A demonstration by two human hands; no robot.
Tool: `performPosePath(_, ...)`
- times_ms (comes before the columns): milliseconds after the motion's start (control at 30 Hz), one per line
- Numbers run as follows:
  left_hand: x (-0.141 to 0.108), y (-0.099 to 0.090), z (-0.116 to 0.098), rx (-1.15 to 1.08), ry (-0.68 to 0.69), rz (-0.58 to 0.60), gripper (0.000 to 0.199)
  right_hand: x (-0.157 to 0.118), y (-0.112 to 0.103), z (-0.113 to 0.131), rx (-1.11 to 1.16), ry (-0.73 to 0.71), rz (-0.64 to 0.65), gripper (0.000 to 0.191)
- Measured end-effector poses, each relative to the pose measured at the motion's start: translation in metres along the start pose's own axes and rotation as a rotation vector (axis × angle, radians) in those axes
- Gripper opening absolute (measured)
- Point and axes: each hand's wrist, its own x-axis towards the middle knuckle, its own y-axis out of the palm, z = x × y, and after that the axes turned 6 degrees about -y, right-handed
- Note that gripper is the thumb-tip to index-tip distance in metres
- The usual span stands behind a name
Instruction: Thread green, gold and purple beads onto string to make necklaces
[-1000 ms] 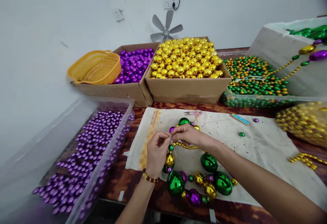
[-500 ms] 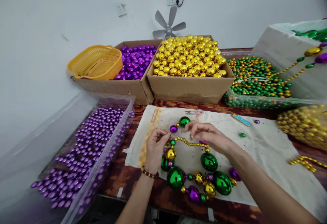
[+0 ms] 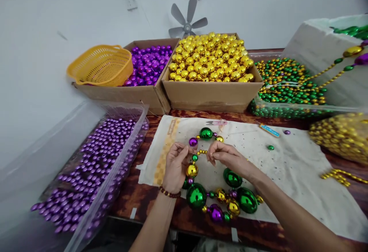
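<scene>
My left hand (image 3: 176, 166) is closed in a pinch on a fine thread at the upper left of the bead necklace (image 3: 196, 195). The necklace lies in a loop on the cloth, with large green, gold and purple balls and a run of small gold beads (image 3: 202, 152) at its top. Close to those gold beads is my right hand (image 3: 225, 157), its fingertips pressed together. What they hold, if anything, is hidden, and the hand covers part of the gold run. Just beyond both hands lie a green ball (image 3: 206, 133) and a purple ball (image 3: 193, 141).
On the pale cloth (image 3: 290, 175) lie pink-handled snips (image 3: 217, 122) and a blue-and-orange cutter (image 3: 269, 130). Behind stand a carton of gold balls (image 3: 212, 95) and a yellow basket (image 3: 100, 66). A clear bin of purple beads (image 3: 106, 190) flanks the left side.
My right hand's fingers have drawn together and moved slightly left and down, over the small gold beads. The left hand keeps its pinch. The whole view has shifted slightly.
</scene>
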Motion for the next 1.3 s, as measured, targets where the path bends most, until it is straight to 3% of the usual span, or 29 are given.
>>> performPosePath(100,0.004,-0.002,-0.004,0.081,0.047,0.085,0.015,0.004,0.001,0.014,-0.247,0.003,0.086,0.010)
performPosePath(233,0.010,-0.005,-0.013,0.447,0.120,0.146,0.013,0.012,0.005,0.027,-0.562,-0.010,0.234,0.011)
performPosePath(367,0.016,-0.006,-0.019,0.667,0.097,0.227,0.013,0.019,0.003,0.031,-0.622,-0.011,0.341,0.009)
performPosePath(500,0.021,-0.011,-0.018,0.573,-0.024,0.253,0.015,0.032,-0.009,0.038,-0.389,0.102,0.337,0.007)
performPosePath(567,0.021,-0.015,-0.016,0.504,-0.082,0.245,0.019,0.043,-0.014,0.043,-0.378,0.046,0.302,0.008)
performPosePath(667,0.020,-0.022,-0.014,0.462,-0.145,0.255,0.020,0.064,-0.014,0.050,-0.609,-0.150,0.267,0.010)
performPosePath(800,0.016,-0.023,-0.016,0.462,-0.157,0.299,0.015,0.094,0.007,0.049,-1.037,-0.357,0.364,0.014)
performPosePath(867,0.015,-0.021,-0.016,0.443,-0.133,0.291,0.014,0.103,0.019,0.044,-1.188,-0.411,0.399,0.015)
performPosePath(933,0.013,-0.020,-0.017,0.412,-0.108,0.266,0.014,0.105,0.025,0.037,-1.277,-0.395,0.342,0.019)
performPosePath(1033,0.009,-0.019,-0.017,0.370,-0.104,0.231,0.015,0.093,0.019,0.027,-1.149,-0.239,0.258,0.029)
performPosePath(1167,0.005,-0.021,-0.019,0.355,-0.111,0.226,0.014,0.067,0.003,0.019,-0.756,-0.080,0.401,0.023)
performPosePath(1300,0.004,-0.020,-0.022,0.389,-0.109,0.232,0.014,0.048,-0.002,0.020,-0.759,-0.038,0.247,0.017)
